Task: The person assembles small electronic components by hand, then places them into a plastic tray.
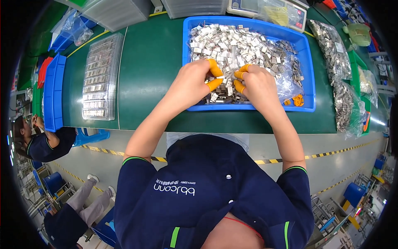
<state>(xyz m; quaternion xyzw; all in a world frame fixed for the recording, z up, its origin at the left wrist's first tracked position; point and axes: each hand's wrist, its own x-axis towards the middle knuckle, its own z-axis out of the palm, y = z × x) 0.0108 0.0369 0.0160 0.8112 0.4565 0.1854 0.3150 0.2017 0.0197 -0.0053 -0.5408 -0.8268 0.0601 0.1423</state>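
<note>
A blue tray (311,83) holds a heap of small silvery metal connector parts (226,39), paler at the left and darker at the lower right. Over the tray's near part, my left hand (191,81) wears yellow finger cots and pinches one small metal connector part (221,77) between thumb and finger. My right hand (261,86), also in yellow finger cots, is a little to its right with thumb and fingers curled close together. What those fingertips hold, if anything, is too small to make out. Clear plastic film (288,81) lies among the parts beside the right hand.
Left on the green table (143,62) stands a clear plastic tray stack (101,76) with rows of parts. Farther left is an upright blue bin (54,93). Filled bags (331,50) line the right side. A scale (244,8) stands behind. Two other people are at left.
</note>
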